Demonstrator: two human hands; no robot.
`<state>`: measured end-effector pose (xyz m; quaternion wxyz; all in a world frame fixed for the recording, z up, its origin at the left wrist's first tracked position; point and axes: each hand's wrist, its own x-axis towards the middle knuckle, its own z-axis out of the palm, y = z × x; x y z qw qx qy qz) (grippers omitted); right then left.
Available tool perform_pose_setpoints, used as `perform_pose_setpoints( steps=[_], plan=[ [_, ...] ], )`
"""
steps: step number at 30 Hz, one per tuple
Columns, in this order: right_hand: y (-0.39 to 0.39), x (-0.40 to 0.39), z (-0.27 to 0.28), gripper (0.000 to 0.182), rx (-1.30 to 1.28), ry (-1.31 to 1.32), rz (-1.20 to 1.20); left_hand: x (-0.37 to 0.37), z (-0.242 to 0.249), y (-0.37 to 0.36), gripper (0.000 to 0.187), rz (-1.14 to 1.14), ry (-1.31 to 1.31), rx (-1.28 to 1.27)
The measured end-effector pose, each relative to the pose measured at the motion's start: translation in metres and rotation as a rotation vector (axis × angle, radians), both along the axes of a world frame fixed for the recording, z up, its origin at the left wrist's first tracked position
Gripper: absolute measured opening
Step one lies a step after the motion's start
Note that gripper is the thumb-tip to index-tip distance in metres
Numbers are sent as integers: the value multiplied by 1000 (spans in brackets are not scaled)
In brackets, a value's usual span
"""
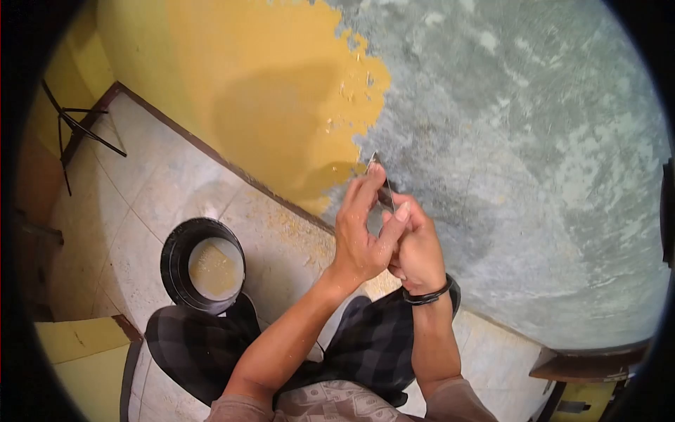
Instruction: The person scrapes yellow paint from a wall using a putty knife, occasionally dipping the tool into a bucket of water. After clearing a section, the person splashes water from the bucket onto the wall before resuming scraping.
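A thin metal scraper [389,191], seen nearly edge-on, is held close to the wall between my two hands. My right hand [420,247], with a black band at its wrist, is closed around its lower end; the handle is hidden in the fingers. My left hand [360,228] is on the blade, fingertips near its upper tip and thumb reaching over beside my right fingers. Behind them, the wall's yellow paint [281,91] ends in a ragged edge against bare grey plaster [506,148]. Small paint flakes cling along that edge.
A black bucket [169,257] with cloudy liquid and yellowish bits stands on the tiled floor, left of my knees. Paint scrapings [299,235] lie along the wall's foot. Black metal legs [91,130] stand at the far left. A dark wooden piece [583,364] is at lower right.
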<state>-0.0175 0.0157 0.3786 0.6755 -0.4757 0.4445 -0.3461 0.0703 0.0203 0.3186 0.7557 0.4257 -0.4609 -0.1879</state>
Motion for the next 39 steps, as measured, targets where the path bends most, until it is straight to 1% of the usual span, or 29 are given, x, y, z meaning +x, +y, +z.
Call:
perform_pose_setpoints(
  steps=[1, 3, 4, 5, 7, 8, 9, 11, 12, 14, 15, 17, 18, 19, 20, 21, 22, 23, 24, 25, 26, 27, 29, 32, 33, 35, 37, 38, 39],
  plan=[
    [-7, 8, -1, 23, -10, -18, 5, 7, -1, -6, 51, 5, -18, -10],
    [-15, 19, -3, 22, 19, 52, 28, 17, -4, -7, 50, 59, -11, 74],
    [-15, 18, 0, 21, 49, 69, 54, 19, 3, -4, 48, 12, 109, 68],
    [-13, 21, -2, 21, 40, 63, 55, 21, 4, -3, 48, 12, 103, 59],
    [-7, 23, -10, 22, -87, 64, 18, 23, 3, 3, 46, 2, -17, 111],
    [-3, 16, -11, 22, -86, 152, 27, 22, 2, 5, 47, -83, 66, 117],
    [0, 10, -12, 24, -35, 133, 2, 17, 0, 6, 51, -115, 101, 88],
    [1, 8, -14, 25, 3, 76, -64, 10, -9, 1, 54, -65, 12, 37],
    [-4, 15, -17, 25, 9, 86, -58, 16, -11, -3, 54, -60, 23, 43],
    [-14, 28, -19, 26, -42, 114, -44, 26, -11, -6, 56, 90, -105, 84],
    [-12, 32, -4, 27, 49, 124, 4, 27, -11, -1, 56, 70, -105, 95],
    [-13, 29, -10, 28, 38, 118, 67, 35, -6, 0, 54, -72, 53, 164],
    [-9, 27, -12, 28, 32, 129, 81, 33, -11, -2, 56, -57, 58, 148],
    [-2, 26, -15, 27, -4, 133, 13, 30, -10, 0, 56, -45, 66, 143],
    [2, 26, -17, 27, -43, 135, -52, 28, -9, 3, 56, -80, 22, 122],
    [3, 26, -19, 27, -46, 146, -32, 26, -8, 5, 55, -110, -17, 106],
    [4, 22, -21, 27, -32, 107, -76, 24, -5, 6, 56, -72, -63, 122],
    [3, 21, -23, 27, -16, 60, -125, 28, -5, 4, 56, -61, -57, 127],
    [-4, 28, -37, 26, -106, 52, -153, 34, -6, 0, 55, -32, -80, 104],
    [-6, 40, -39, 26, -181, 51, -204, 34, -8, 0, 55, -28, -100, 95],
    [-5, 30, -20, 27, -33, 98, -69, 31, -10, -1, 54, -31, -52, 120],
    [-5, 29, -12, 26, 14, 140, -39, 31, -10, -3, 54, -60, -64, 122],
    [-4, 26, -9, 26, 39, 142, -16, 30, -11, -1, 52, -129, 122, 123],
    [3, 6, -18, 26, -6, 147, 17, 16, -12, 9, 53, -188, 77, 150],
    [2, 4, -17, 26, 37, 83, -12, 13, -13, 8, 53, -209, 58, 157],
    [0, 11, -21, 24, 37, 27, -87, 15, -16, 4, 54, -176, 6, 140],
    [-16, 27, -30, 23, -134, 65, -23, 23, -16, -1, 52, 23, -156, 176],
    [-16, 29, -21, 23, 1, 101, -9, 23, -12, -2, 49, -31, 77, 178],
    [-17, 31, -23, 23, -7, 76, -31, 27, -10, -4, 49, -51, 51, 171]
  ],
)
